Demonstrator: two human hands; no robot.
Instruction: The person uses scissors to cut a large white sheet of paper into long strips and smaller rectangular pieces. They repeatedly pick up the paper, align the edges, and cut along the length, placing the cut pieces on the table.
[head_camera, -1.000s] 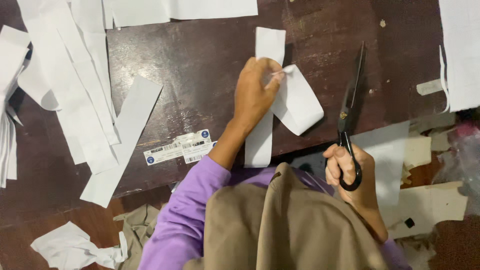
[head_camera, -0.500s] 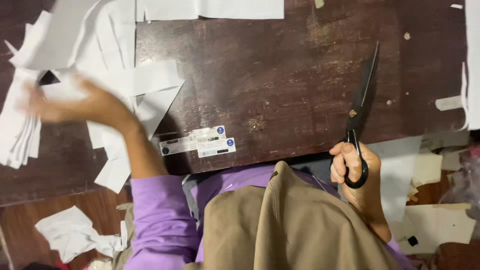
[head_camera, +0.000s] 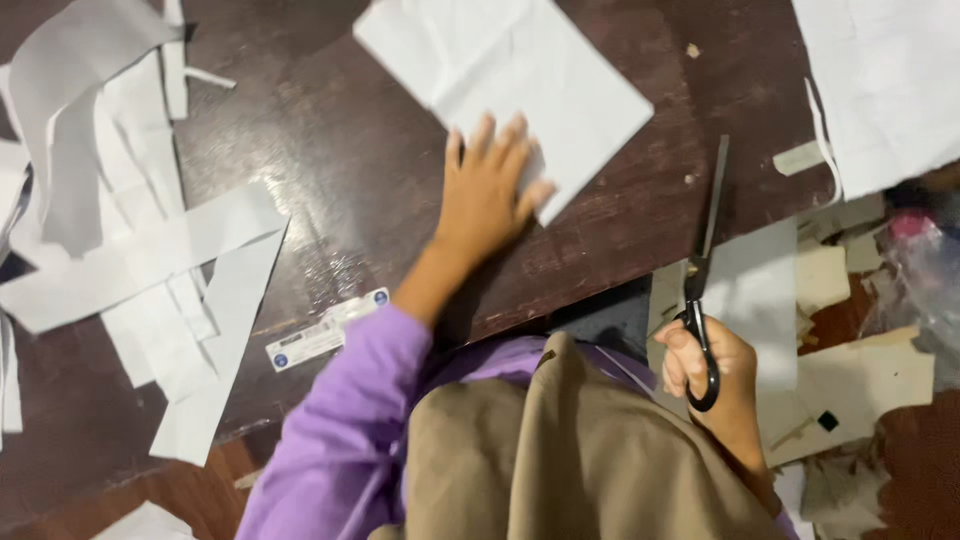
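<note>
Cut white paper strips (head_camera: 150, 270) lie heaped at nine o'clock on the dark wooden table (head_camera: 330, 150). The left hand (head_camera: 487, 190), fingers spread flat, presses the near corner of a folded white paper sheet (head_camera: 500, 70) at twelve o'clock; it looks light, limp and best pinched at an edge. Bare wood surrounds it. At four o'clock, past the table's edge, the right hand (head_camera: 705, 365) grips long black scissors (head_camera: 703, 265), blades shut.

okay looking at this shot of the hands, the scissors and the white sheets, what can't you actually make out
Head view:
- Large white fabric sheet: far end cut off by the top edge.
- Left hand covers its near corner.
- Black-handled scissors: right hand hides the handle loops.
- Small white label: print too small.
</note>
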